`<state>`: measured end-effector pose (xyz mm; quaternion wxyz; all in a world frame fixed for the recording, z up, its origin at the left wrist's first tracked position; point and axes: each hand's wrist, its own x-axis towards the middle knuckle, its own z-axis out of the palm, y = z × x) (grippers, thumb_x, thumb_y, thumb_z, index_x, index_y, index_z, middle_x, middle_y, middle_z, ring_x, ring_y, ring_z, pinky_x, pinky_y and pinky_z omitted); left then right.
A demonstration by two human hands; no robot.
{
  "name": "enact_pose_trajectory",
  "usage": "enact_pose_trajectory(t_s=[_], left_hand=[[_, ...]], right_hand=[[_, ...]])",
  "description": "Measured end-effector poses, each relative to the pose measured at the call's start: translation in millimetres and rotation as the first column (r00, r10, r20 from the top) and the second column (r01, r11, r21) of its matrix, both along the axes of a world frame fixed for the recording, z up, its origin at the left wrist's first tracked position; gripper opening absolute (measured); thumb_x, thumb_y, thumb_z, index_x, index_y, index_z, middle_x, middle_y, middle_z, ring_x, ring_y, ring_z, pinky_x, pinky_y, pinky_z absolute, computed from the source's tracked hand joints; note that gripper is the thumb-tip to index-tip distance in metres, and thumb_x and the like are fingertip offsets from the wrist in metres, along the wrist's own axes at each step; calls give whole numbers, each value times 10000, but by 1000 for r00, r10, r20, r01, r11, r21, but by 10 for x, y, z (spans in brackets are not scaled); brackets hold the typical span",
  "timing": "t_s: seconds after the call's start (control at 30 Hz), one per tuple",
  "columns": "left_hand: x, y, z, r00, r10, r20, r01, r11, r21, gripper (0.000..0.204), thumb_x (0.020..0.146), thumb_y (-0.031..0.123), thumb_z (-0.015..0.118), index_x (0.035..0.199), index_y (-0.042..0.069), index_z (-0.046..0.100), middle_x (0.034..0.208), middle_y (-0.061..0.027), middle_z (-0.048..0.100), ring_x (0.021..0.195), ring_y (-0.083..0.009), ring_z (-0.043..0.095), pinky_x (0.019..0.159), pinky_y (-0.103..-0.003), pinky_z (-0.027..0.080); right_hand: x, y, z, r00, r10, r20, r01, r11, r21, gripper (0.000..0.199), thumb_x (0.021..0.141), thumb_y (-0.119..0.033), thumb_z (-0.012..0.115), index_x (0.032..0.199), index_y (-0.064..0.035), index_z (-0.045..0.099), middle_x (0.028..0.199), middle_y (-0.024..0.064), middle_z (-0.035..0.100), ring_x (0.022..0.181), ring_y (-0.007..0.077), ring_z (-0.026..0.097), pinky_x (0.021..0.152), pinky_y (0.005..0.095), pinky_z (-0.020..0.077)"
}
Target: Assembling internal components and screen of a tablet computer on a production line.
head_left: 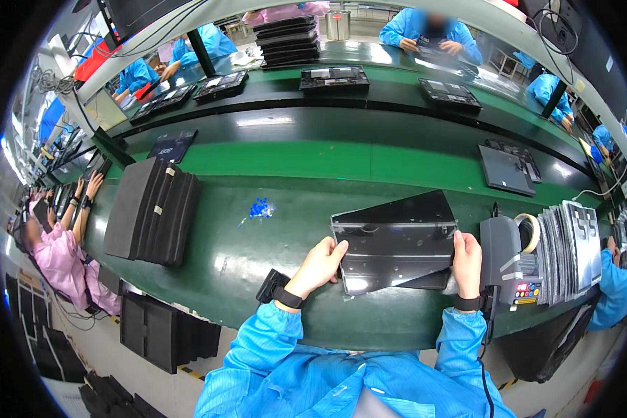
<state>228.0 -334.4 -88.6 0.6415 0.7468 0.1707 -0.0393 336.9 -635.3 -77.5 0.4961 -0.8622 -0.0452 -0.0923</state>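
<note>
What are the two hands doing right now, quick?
Left hand: closed, holding the shiny panel by its left edge.
Right hand: closed, holding the same panel by its right edge.

Bright, cool indoor light fills the room evenly. White glare pools on the left of the smooth green workbench [258,299], streaks the dark glossy strip [313,125] farther back, and burns out near the near left corner of a glossy black rectangular panel [404,254]. The centre looks sharp; a blur covers the head of a far person in a blue smock [460,45]. Fisheye distortion bends outer edges into a black rim.
</note>
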Motion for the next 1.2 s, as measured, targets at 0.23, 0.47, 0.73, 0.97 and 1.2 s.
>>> enact_pose_trajectory(t_s=[0.23,0.47,0.73,0.97,1.2], left_hand=[[-10,-22,11,999,24,21,-24,1000,-5,372,948,356,522,797,20,470,616,-29,497,455,-97,494,395,-258,446],[-10,-11,13,1000,16,1,-16,1000,-21,367,953,350,517,810,14,480,631,-32,497,470,-99,499,399,-259,452],[-11,-39,58,999,42,1,-42,999,-1,371,956,348,514,816,5,488,649,-44,527,483,-100,509,403,-256,451],[-5,-33,12,999,35,19,-34,999,-27,383,961,358,501,819,3,490,648,-47,527,486,-100,513,416,-258,456],[-2,-18,-55,998,47,38,-48,999,21,397,966,370,485,806,7,481,631,-46,518,475,-111,516,415,-268,453]], right_hand=[[-27,55,40,998,-4,57,2,1000,26,292,967,-211,500,926,64,590,729,35,566,696,86,478,639,264,419],[-10,14,23,1000,7,-14,-7,999,40,294,971,-212,494,921,62,590,725,36,564,695,88,479,639,268,417],[-6,34,-9,1000,14,1,-14,998,55,313,964,-241,500,935,54,599,754,137,612,703,189,560,674,327,452],[-13,12,6,1000,8,-27,-7,999,47,323,965,-252,499,924,52,599,738,131,608,691,181,555,662,330,450],[-105,201,127,995,-69,68,79,984,-160,319,946,-284,534,934,28,600,775,170,621,700,309,587,674,383,465]])
